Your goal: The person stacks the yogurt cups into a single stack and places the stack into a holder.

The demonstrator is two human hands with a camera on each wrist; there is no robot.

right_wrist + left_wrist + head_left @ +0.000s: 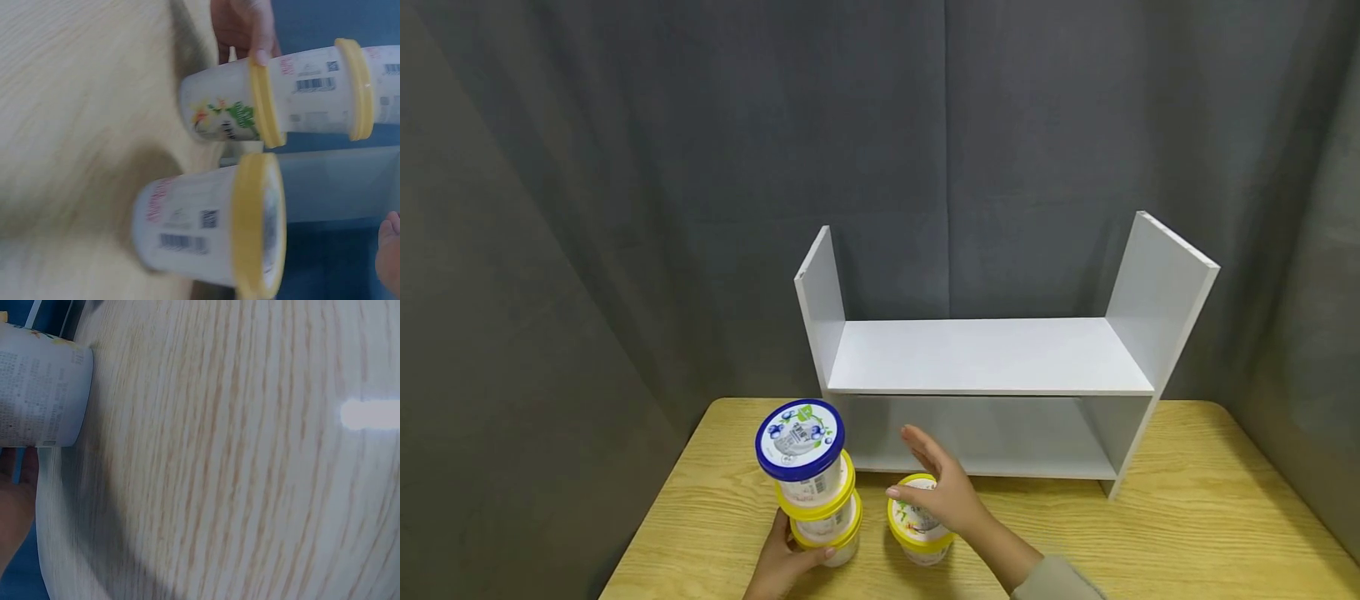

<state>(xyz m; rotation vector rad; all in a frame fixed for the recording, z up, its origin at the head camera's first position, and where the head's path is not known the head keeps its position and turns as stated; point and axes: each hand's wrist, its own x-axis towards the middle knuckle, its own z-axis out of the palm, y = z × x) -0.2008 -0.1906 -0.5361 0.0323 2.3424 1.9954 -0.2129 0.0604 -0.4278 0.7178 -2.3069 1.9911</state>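
A stack of three yogurt tubs stands at the front left of the white shelf. On top is a tub with a blue lid; the middle tub and the bottom tub have yellow lids. My left hand grips the bottom tub from the left side, its thumb near the lid rim. Right of the stack, a single yellow-lidded tub stands on the table. Over it hovers my right hand, thumb and fingers spread apart, holding nothing. In the left wrist view only part of a tub shows.
Behind the tubs stands a white two-level shelf with upright side panels, the right one nearest the table's right side. It rests on a wooden table. Dark grey curtains hang behind and at both sides.
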